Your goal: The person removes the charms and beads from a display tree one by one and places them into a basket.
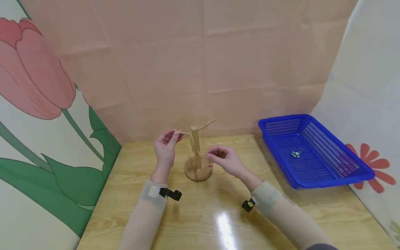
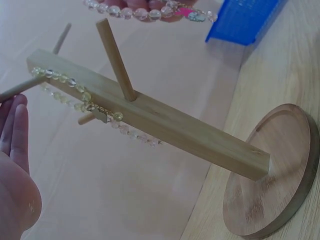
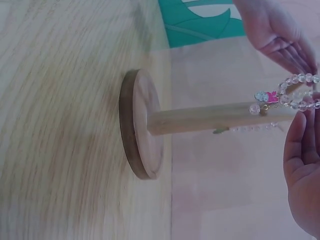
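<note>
A wooden stand with a round base and several pegs stands upright on the table. My left hand pinches the outer end of its upper left peg. A bracelet of yellowish beads hangs on that peg, near the post. Behind the post, pale pink beads show in part. To the right of the post, my right hand holds a clear-pink beaded bracelet in its fingers. A pink and pale-blue charm dangles from this bracelet.
On the right side of the table sits a blue plastic basket. Inside it lies a small green and white item, too small to make out. A pinkish sheet covers the back, and flower-print panels flank both sides.
</note>
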A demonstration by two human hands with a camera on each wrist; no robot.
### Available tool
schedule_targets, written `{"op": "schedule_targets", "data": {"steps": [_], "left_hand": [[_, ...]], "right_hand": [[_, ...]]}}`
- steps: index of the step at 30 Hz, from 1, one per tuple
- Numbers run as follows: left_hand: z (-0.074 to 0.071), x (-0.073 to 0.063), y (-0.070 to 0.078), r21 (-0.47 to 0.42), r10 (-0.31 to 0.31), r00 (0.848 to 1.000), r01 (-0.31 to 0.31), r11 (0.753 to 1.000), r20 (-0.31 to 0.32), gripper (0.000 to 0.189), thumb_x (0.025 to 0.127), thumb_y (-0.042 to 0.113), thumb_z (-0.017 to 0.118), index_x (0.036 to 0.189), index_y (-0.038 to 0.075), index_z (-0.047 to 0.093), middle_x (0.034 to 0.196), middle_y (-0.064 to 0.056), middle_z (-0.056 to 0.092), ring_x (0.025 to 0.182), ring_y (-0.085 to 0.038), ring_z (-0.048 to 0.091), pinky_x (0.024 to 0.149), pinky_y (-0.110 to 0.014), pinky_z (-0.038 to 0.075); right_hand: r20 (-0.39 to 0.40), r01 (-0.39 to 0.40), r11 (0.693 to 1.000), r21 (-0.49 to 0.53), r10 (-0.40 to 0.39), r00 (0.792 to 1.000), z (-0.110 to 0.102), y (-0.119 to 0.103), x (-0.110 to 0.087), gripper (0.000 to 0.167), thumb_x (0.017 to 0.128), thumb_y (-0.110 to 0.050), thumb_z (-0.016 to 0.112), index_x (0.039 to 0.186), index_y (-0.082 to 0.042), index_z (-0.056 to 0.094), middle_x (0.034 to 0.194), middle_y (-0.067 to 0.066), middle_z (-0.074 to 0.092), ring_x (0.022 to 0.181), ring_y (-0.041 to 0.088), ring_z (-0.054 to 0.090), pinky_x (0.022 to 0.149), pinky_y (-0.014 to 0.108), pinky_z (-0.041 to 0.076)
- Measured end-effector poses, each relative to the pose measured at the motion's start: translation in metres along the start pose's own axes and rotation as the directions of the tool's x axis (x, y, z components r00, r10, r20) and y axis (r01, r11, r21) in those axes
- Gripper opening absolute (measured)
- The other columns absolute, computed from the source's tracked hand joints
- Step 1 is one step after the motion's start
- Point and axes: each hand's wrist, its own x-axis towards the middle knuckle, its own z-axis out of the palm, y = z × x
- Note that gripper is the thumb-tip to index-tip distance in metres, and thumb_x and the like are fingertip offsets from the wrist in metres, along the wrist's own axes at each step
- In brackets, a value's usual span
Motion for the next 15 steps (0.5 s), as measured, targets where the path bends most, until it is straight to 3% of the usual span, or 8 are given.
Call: {"op": "schedule_targets", "data": {"steps": [3, 5, 8, 15], "left_hand": [[0.001, 0.000, 0.001, -0.002, -0.010, 1.000, 0.010, 1.000, -0.005, 0.011, 0.095, -0.015, 0.070, 0.102, -0.008, 0.074, 0.094, -0.008, 0.080, 0.085, -0.018, 0.080, 0.080, -0.032, 0.068], [0.002, 0.000, 0.002, -0.004, -0.014, 1.000, 0.014, 1.000, -0.009, 0.009, 0.095, -0.016, 0.070, 0.104, -0.016, 0.070, 0.094, -0.008, 0.080, 0.085, -0.018, 0.080, 0.081, -0.032, 0.068], [0.002, 0.001, 0.002, -0.007, -0.008, 1.000, 0.008, 1.000, -0.010, 0.011, 0.095, -0.016, 0.070, 0.105, -0.019, 0.068, 0.094, -0.008, 0.080, 0.085, -0.018, 0.080, 0.081, -0.032, 0.068], [0.002, 0.000, 0.002, -0.010, 0.002, 1.000, -0.002, 1.000, -0.008, 0.011, 0.095, -0.015, 0.071, 0.105, -0.018, 0.068, 0.095, -0.008, 0.081, 0.085, -0.018, 0.079, 0.080, -0.032, 0.068]], "right_hand": [[-0.014, 0.008, 1.000, 0.004, -0.008, 1.000, -0.006, 0.001, 0.000, 0.011, 0.102, -0.007, 0.075, 0.112, -0.004, 0.076, 0.109, 0.009, 0.076, 0.091, 0.020, 0.071, 0.075, 0.024, 0.061], [-0.021, 0.026, 1.000, 0.008, -0.026, 0.999, -0.009, -0.001, 0.001, 0.011, 0.102, -0.004, 0.074, 0.112, -0.001, 0.076, 0.108, 0.010, 0.076, 0.090, 0.023, 0.071, 0.074, 0.024, 0.061], [-0.036, 0.041, 0.999, 0.008, -0.041, 0.999, -0.013, -0.004, 0.002, 0.011, 0.101, -0.001, 0.073, 0.112, 0.002, 0.075, 0.106, 0.012, 0.076, 0.088, 0.024, 0.070, 0.072, 0.025, 0.061], [-0.030, 0.008, 1.000, -0.019, -0.009, 1.000, -0.023, -0.012, 0.001, 0.012, 0.102, -0.003, 0.072, 0.113, 0.003, 0.074, 0.108, 0.022, 0.074, 0.087, 0.014, 0.070, 0.072, 0.027, 0.061]]}}
